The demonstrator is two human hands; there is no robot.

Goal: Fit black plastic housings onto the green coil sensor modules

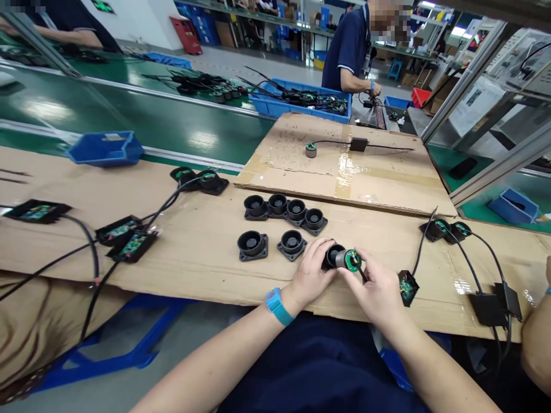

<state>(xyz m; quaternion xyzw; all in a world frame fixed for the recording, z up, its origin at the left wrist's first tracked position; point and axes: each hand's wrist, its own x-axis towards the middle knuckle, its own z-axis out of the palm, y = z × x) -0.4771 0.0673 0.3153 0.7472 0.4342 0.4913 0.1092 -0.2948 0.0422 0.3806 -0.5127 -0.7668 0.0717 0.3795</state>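
Observation:
My left hand (310, 274), with a blue wrist strap (279, 307), grips a black round housing (330, 256) near the front of the cardboard. Between the fingers and thumb of my right hand (379, 289) is a grey motor core with a green circuit board (350, 261). It is tilted, close to the housing's open mouth; whether the two touch I cannot tell. A black cable (362, 275) runs from the board into my right palm. Left of my hands stand two more housings, one of them this housing (291, 244), and behind them a row of several housings (296, 211).
Wired housings with small boxes lie left (210, 180) and right (439, 229). A raised cardboard sheet (284, 166) carries one wired motor core (310, 150). Behind are a blue bin of wired parts (301, 103) and a co-worker (346, 51). Another person's arm (536, 338) shows at right.

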